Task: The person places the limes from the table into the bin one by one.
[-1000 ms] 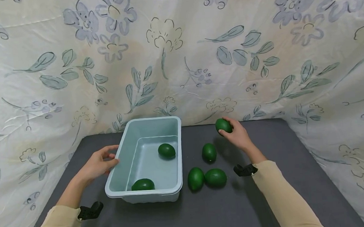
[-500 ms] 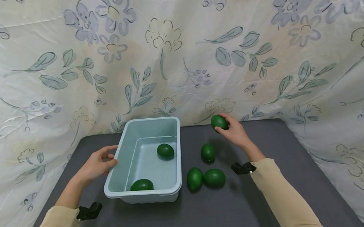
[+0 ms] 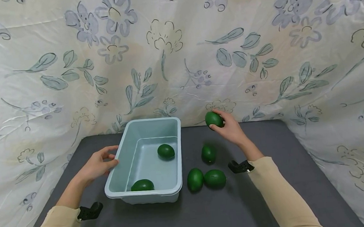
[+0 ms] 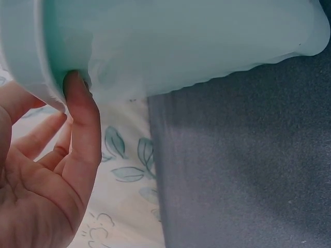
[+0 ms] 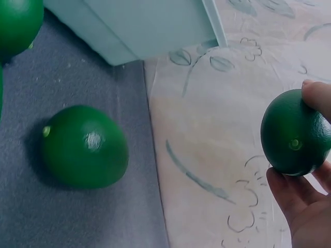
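Note:
My right hand (image 3: pixel 232 129) holds a dark green avocado (image 3: pixel 214 119) between thumb and fingers, raised over the table's back edge. In the right wrist view this avocado (image 5: pixel 295 133) shows its pale stem end. My left hand (image 3: pixel 97 164) grips the left rim of a pale blue-green plastic tub (image 3: pixel 109 185); the left wrist view shows a fingertip (image 4: pixel 77 85) tucked under that rim. Inside the tub lie two avocados, one toward the right side (image 3: pixel 166 151) and another at the front (image 3: pixel 142 185), partly hidden by the near rim.
Right of the tub three avocados lie on the dark grey table (image 3: pixel 270 177): one at the back (image 3: pixel 209 153) and two side by side, left (image 3: pixel 195 180) and right (image 3: pixel 215 179). A flower-patterned cloth (image 3: pixel 177 56) hangs behind the table and along both sides.
My right hand has carried its avocado left and slightly up, closer to the tub. My left hand and the tub have stayed in place.

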The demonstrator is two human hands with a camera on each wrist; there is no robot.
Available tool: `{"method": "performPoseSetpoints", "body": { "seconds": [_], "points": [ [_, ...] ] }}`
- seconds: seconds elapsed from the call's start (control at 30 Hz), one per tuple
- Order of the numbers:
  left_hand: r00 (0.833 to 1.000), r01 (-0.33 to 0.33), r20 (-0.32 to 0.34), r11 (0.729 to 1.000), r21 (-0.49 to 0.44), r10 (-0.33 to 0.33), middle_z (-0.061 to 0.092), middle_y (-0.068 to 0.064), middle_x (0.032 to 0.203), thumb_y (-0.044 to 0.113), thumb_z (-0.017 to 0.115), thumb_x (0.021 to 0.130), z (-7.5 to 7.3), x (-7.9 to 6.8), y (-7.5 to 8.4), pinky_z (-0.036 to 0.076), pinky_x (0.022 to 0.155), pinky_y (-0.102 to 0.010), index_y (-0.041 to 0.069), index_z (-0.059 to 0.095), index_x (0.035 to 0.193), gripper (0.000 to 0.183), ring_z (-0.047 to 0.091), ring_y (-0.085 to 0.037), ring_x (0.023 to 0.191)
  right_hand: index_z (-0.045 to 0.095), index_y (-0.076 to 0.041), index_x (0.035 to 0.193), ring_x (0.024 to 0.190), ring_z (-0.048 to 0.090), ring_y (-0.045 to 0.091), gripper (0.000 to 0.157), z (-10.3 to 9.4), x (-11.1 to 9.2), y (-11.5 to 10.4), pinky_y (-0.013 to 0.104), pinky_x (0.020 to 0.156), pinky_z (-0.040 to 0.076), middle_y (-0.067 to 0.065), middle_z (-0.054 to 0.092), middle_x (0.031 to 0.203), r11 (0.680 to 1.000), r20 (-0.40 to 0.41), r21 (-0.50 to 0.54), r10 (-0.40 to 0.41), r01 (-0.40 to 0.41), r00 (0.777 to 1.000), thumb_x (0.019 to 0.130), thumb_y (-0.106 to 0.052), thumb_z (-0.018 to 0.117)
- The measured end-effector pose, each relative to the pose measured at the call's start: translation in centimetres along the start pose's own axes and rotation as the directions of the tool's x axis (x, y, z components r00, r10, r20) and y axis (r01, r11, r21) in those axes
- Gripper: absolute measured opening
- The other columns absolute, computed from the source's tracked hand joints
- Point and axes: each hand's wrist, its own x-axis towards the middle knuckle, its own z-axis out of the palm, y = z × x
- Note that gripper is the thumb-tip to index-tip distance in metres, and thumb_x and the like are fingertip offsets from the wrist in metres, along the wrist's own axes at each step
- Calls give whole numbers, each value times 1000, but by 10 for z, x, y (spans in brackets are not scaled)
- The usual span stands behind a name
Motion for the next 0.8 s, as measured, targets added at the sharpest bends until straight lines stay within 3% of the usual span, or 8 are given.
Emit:
{"method": "performPoseSetpoints", "body": {
  "seconds": [0.43,0.8],
  "points": [
    [1000,-1,-11,1000,-7,1,53,-20,108,11,56,90,1,-2,-2,52,63,-36,5,29,142,59,59,-22,80,41,-12,138,107,51,30,59,14,6,-19,43,79,49,14,44,130,996,10,20,-92,92,996,85,-20,66],
    [1000,-5,-15,1000,-11,5,52,-20,107,10,56,89,2,-5,-2,53,63,-36,4,29,142,59,60,-22,80,41,-8,137,107,52,29,59,31,9,-48,42,80,49,15,43,133,991,52,42,-131,129,990,85,-18,66]
  ]
}}
